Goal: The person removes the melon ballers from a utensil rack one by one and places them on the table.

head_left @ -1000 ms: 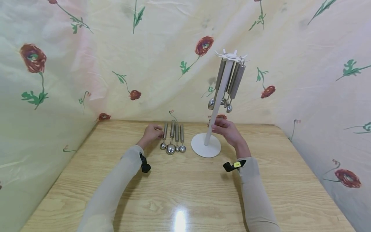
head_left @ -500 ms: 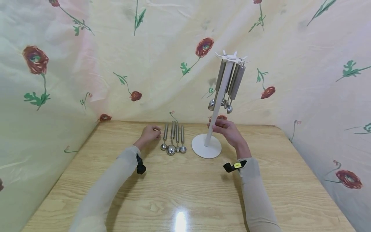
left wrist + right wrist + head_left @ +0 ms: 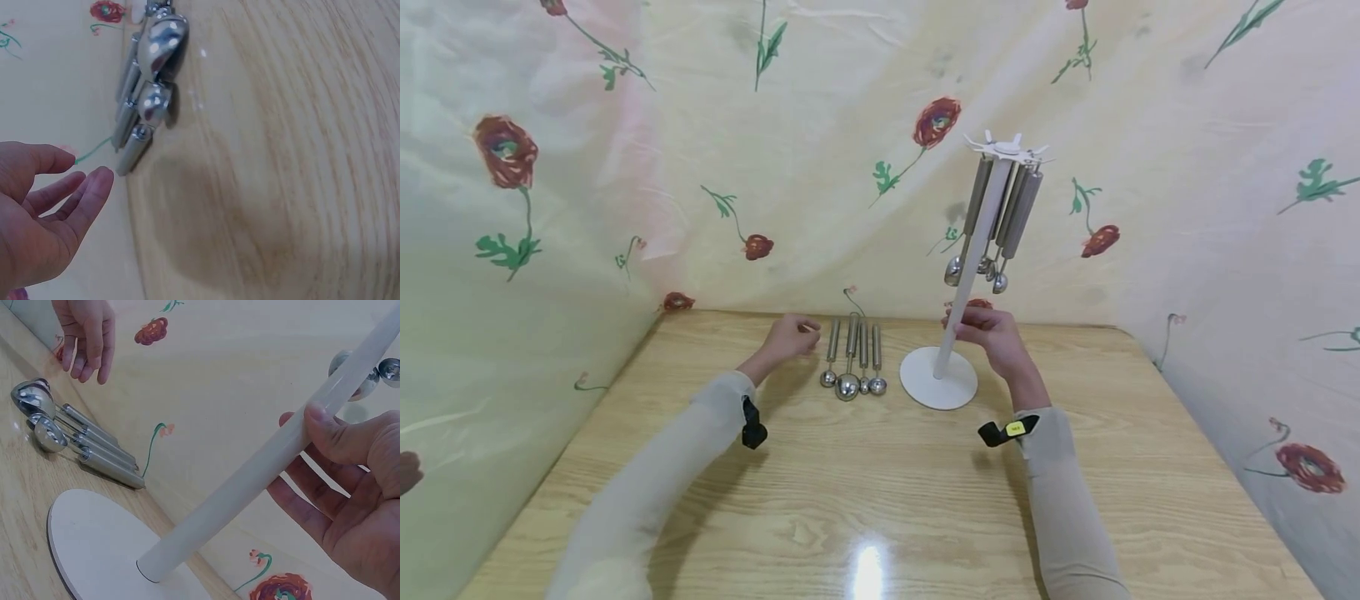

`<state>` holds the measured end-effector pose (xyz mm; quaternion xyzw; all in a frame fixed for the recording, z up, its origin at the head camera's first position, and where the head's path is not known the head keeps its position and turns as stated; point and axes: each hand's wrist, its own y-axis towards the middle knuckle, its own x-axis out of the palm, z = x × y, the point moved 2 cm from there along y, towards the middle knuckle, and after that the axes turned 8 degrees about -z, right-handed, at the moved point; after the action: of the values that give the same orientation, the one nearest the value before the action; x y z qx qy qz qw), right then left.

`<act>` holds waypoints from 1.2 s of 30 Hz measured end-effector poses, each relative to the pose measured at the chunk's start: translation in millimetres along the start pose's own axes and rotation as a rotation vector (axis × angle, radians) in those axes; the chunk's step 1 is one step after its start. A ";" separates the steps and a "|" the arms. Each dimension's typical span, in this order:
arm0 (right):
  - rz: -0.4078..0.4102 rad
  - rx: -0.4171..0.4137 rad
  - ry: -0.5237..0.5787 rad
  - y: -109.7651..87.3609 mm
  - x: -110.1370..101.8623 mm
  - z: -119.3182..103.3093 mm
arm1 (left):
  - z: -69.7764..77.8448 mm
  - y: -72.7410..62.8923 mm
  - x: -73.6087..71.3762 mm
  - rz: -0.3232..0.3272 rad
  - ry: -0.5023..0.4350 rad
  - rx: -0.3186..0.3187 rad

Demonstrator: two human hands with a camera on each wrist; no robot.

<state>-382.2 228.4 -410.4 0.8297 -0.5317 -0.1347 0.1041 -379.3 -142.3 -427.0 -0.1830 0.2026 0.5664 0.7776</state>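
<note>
Several steel scoops (image 3: pixel 847 385) with grey metal handles lie side by side on the table, round heads toward me; they show as shiny domes (image 3: pixel 164 47) in the left wrist view. Just left of them, my left hand (image 3: pixel 792 336) hovers with loosely bent fingers (image 3: pixel 94 194) and nothing in its grasp. My right hand (image 3: pixel 996 337) holds the white pole (image 3: pixel 977 237) of a stand between thumb and fingers, low down. More scoops (image 3: pixel 1024 215) hang from the hooks of the stand's top (image 3: pixel 1007 150). Its round white base (image 3: pixel 917 379) is on the table.
The light wooden table (image 3: pixel 850 483) ends at the back against a flower-printed sheet (image 3: pixel 820 167), which also rises at both sides. The stand is tall and stands right of the lying scoops.
My left hand has drawn slightly left, away from the leftmost scoop. The right hand stays on the pole, and the scoops lie as before. The head view has shifted a little.
</note>
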 end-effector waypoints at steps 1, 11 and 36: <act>0.005 -0.004 0.004 0.1 1.2 -0.5 | 2.0 -0.7 -0.2 -0.005 0.003 0.006; 0.059 -0.025 0.043 3.0 11.4 -1.3 | 40.8 -2.3 9.7 -0.008 -0.091 0.110; 0.188 0.015 -0.003 2.1 11.8 -2.3 | 210.0 -2.5 59.1 -0.014 -0.376 0.647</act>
<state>-378.5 216.9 -408.9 0.7765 -0.6085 -0.1215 0.1092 -337.9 12.5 -279.1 0.1781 0.2234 0.4916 0.8226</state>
